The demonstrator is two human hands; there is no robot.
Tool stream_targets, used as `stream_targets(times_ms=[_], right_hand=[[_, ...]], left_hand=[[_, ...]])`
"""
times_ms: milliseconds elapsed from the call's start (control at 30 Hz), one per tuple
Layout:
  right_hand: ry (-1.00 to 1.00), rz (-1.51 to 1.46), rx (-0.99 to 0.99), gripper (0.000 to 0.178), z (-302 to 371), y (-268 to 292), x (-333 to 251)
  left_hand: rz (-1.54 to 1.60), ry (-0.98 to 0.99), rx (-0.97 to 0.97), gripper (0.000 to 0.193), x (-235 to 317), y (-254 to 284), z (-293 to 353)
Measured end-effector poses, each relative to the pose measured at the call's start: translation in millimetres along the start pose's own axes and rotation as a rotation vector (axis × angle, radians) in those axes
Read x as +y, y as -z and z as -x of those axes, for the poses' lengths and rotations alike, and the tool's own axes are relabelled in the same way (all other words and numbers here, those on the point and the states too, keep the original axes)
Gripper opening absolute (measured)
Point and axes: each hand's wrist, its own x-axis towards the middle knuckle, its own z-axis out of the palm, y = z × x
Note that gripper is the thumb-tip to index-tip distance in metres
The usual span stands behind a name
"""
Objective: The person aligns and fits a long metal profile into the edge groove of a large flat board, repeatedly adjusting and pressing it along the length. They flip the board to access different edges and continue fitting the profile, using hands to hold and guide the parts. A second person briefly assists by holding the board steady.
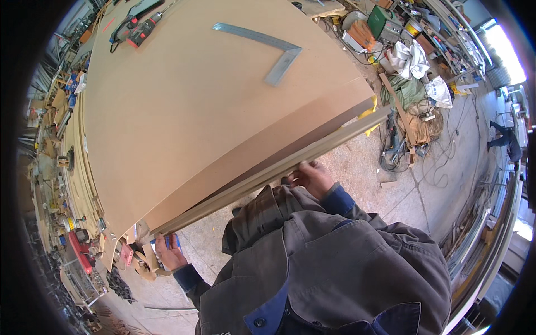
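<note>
A long, narrow brown board (268, 170) runs slantwise along the near edge of a large fibreboard sheet (184, 111). At its left end my left hand (169, 254) grips the board with curled fingers, partly hidden from above. My right hand (314, 178) is closed on its near edge, right of the middle, its fingertips slightly blurred. A dark gap shows between the board and the sheet's front edge. On top of the sheet lies a metal try square (268, 44), away from both hands.
A red and black cordless drill (145, 30) rests at the sheet's far left. Wood strips and tools crowd the left side. On the floor at right are cables, a corded power tool (395, 146), sacks and a green box (385, 25). A person (505, 140) is far right.
</note>
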Motion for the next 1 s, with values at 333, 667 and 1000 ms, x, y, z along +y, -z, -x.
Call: stream_targets(times_ms=[333, 667, 1000], right_hand=[[0.045, 0.210, -0.230, 0.022, 38.9, 15.6, -7.5], [0.021, 0.372, -0.342, 0.037, 10.8, 24.7, -18.0], [0.153, 0.452, -0.354, 0.052, 28.3, -27.1, -69.2]], left_hand=[[0.442, 0.206, -0.203, 0.020, -61.3, -1.4, 30.5], [0.484, 0.177, -0.203, 0.032, -61.5, -62.4, 68.9], [0.513, 0.051, -0.239, 0.045, -7.6, -77.1, 128.6]])
